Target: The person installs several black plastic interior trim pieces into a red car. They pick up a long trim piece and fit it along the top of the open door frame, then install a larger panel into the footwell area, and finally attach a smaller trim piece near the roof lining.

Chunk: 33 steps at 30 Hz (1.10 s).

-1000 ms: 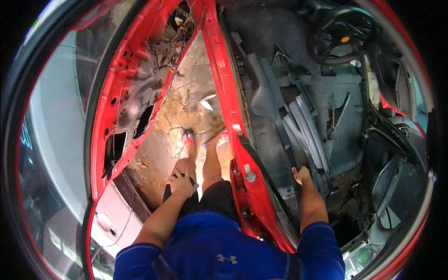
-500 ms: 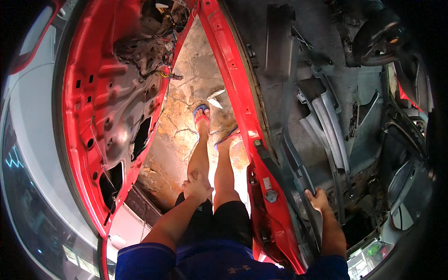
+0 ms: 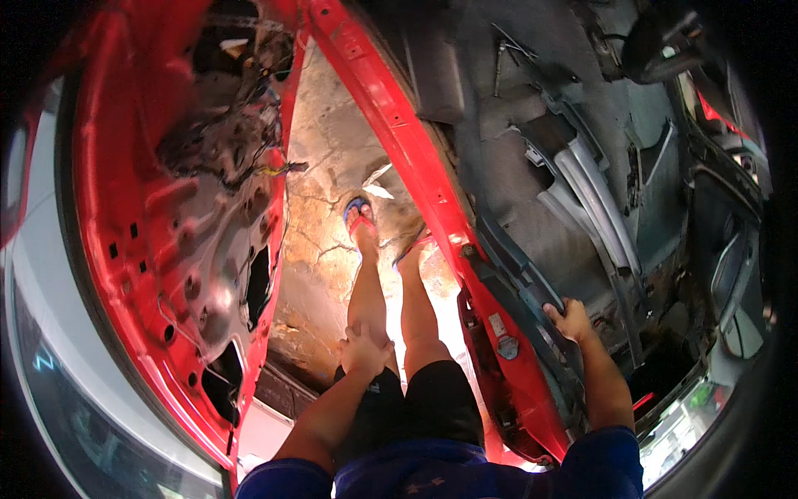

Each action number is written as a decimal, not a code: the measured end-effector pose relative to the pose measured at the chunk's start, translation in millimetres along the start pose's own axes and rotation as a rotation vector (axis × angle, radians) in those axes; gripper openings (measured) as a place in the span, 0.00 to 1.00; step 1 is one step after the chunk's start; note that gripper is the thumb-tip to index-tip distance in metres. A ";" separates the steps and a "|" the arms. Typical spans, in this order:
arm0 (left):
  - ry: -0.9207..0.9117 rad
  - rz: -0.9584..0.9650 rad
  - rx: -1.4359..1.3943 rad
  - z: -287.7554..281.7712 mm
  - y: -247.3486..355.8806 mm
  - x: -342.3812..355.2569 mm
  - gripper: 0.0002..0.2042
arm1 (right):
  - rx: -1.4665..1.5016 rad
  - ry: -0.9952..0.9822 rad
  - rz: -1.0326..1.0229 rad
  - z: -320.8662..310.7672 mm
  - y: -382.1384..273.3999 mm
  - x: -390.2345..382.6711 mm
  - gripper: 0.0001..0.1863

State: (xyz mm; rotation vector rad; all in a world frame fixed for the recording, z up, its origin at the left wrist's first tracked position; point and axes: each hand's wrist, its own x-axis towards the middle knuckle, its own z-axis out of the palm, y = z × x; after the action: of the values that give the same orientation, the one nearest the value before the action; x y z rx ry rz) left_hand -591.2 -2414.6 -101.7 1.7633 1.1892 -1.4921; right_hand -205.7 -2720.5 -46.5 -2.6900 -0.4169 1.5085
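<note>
My right hand [image 3: 569,320] grips a long dark grey plastic trim strip [image 3: 522,270] at its inner edge. The strip lies slantwise along the red door sill [image 3: 407,137], inside the car; whether it is seated on the sill I cannot tell. My left hand [image 3: 366,349] is closed round my left knee, bent fingers over the kneecap. Left of my legs stands the open red door [image 3: 150,216], its inner metal bare. A bundle of wires [image 3: 258,162] hangs from the door.
Grey trim pieces [image 3: 594,195] lie on the dark car carpet [image 3: 515,166]. The steering wheel [image 3: 661,46] is at the far right. A light-coloured car [image 3: 50,333] stands beyond the door. A white scrap [image 3: 378,185] lies on the stained floor [image 3: 320,200] near my sandalled foot.
The trim strip, held in my right hand, has shifted nearer me and toward the sill; its far end has drawn back over the carpet. My left hand stays on the knee. The view has shifted.
</note>
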 end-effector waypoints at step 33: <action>0.164 0.417 0.148 -18.4 28.2 53.2 0.35 | -0.227 0.074 0.634 28.1 272.5 -6.9 0.17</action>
State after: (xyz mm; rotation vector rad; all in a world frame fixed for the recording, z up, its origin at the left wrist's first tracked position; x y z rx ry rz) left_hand -557.7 -2397.5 -152.1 2.1092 0.7332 -1.2306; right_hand -173.6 -2987.8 -97.9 -3.2416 0.3291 1.5366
